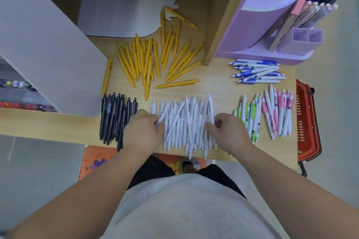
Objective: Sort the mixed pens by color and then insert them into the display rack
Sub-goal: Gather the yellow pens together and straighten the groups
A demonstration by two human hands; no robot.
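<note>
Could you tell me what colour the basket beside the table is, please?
The basket is red, clearest in the head view.

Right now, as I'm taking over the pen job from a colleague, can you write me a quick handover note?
Hands: left hand and right hand grip the white pens from either side, fingers curled, at the near edge of the table.
Done: sorting looks finished, with piles of yellow pens, black pens, blue-clip pens, green-clip pens and pink-clip pens.
Display rack, far right, already holds some pens.
Left: insert every table pile into the rack.
</note>
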